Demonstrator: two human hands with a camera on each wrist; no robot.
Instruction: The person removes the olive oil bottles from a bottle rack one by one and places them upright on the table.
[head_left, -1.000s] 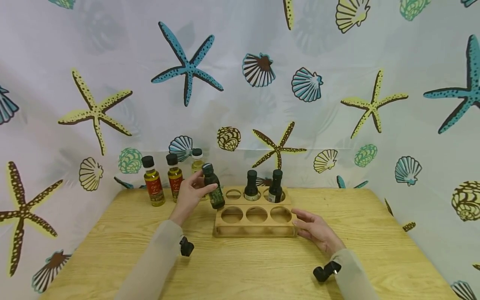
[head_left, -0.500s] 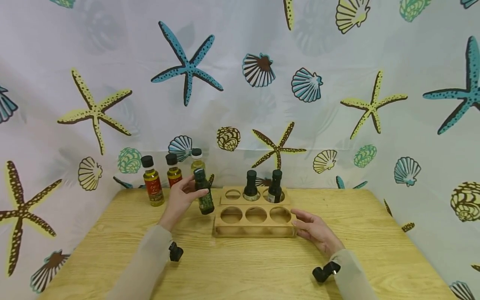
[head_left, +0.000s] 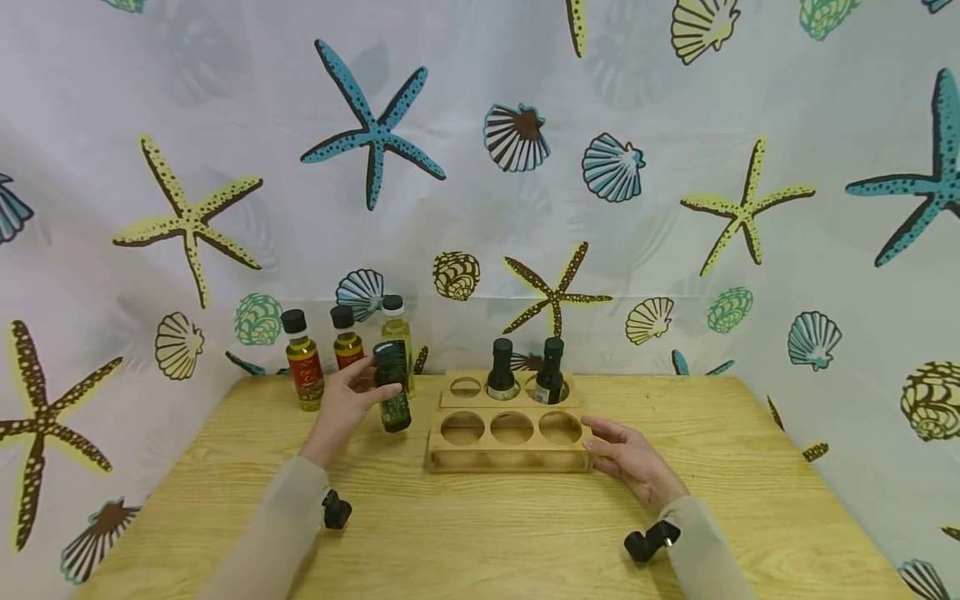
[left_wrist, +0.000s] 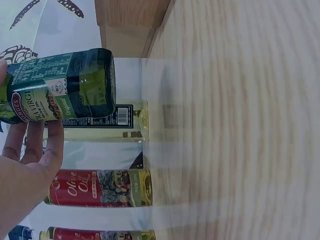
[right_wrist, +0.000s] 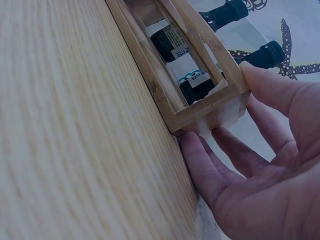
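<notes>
My left hand (head_left: 343, 410) grips a dark green olive oil bottle (head_left: 394, 408), held tilted in the air left of a wooden bottle rack (head_left: 512, 461). Its extra virgin label faces the left wrist camera; the fingers and part of the thumb show around its upper part. At the rack's right end my right hand (head_left: 636, 467) rests its fingertips against the wood, fingers loosely bent. Two dark bottles stand in the rack's back row, one in the middle hole (head_left: 502, 367) and one in the right hole (head_left: 551, 372). The front-row holes hold nothing.
Two red-labelled olive oil bottles (head_left: 305, 372) stand at the table's back left. A pale yellow oil bottle (head_left: 408, 337) stands beside them, partly hidden behind the green bottle. A patterned cloth (head_left: 480, 217) hangs behind and beside the wooden table (head_left: 510, 533).
My left hand has carried the green bottle leftward and slightly toward me, away from the rack. The right hand and the rack have stayed in place.
</notes>
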